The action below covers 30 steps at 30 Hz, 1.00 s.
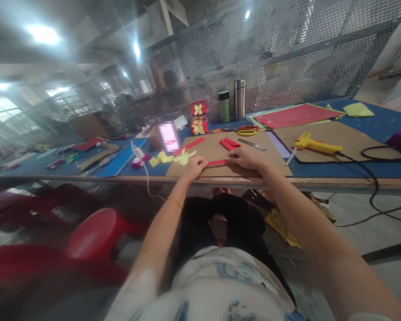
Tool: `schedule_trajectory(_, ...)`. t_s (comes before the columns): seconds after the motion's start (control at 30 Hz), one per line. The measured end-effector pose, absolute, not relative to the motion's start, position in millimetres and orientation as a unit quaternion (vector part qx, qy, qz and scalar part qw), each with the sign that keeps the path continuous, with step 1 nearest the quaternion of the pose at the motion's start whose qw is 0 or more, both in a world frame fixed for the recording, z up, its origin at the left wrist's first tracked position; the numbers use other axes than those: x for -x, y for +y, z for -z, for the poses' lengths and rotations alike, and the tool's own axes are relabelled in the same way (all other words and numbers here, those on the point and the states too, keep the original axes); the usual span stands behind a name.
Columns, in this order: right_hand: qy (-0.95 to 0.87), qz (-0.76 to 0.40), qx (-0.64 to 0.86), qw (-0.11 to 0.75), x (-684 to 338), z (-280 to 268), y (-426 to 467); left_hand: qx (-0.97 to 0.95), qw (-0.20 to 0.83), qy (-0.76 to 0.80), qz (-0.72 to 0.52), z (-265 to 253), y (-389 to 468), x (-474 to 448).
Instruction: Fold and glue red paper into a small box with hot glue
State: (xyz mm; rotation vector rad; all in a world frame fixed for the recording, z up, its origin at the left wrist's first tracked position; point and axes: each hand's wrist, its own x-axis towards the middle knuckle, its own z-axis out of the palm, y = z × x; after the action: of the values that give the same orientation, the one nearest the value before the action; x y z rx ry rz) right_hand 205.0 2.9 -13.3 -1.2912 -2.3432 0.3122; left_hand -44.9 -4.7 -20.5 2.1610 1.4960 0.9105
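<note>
A narrow red strip [217, 163] lies along the near part of a brown cardboard sheet [274, 168]. Its left end is pinched in my left hand [196, 167], and my right hand [243, 158] grips the other end. Just beyond my right hand sits a folded red piece [230, 143], with a slim metal tool [252, 144] beside it. Another red strip [194, 143] rests past my left hand, near a yellow cut-out shape [185, 156] and small yellow pieces [165, 157].
A yellow glue gun [316, 143] with a black cord lies to the right. Yellow-handled scissors [247, 130], a green flask [224, 107] and a steel flask [240, 100] stand or lie farther back. Red boxes with yellow bows [198, 118] are stacked at the back. A red stool [93, 234] is at lower left.
</note>
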Motion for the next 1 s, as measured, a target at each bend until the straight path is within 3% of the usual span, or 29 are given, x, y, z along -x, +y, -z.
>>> schedule_trajectory(0.2, -0.813, -0.015, 0.546, 0.203, -211, 14, 0, -0.766, 0.155, 0.547, -0.301, 15, -10, 47)
schedule_trajectory(0.47, -0.760, 0.047, 0.627, 0.163, -217, 20, -2, -0.738, 0.050, 0.628, -0.243, 11, -22, 43)
schedule_trajectory(0.67, -0.753, 0.069, 0.642, 0.127, -215, 19, -3, -0.793, -0.114, 0.572, -0.178, 7, -29, -3)
schedule_trajectory(0.77, -0.753, 0.077, 0.642, 0.122, -215, 20, -5, -0.849, -0.066, 0.504, -0.146, 13, -32, -19)
schedule_trajectory(0.87, -0.751, 0.082, 0.643, 0.126, -215, 23, -4, -0.836, -0.053, 0.524, -0.152, 20, -30, -21)
schedule_trajectory(1.0, -0.755, 0.086, 0.637, 0.132, -217, 27, 0, -0.813, 0.047, 0.546, -0.196, 21, -18, -14)
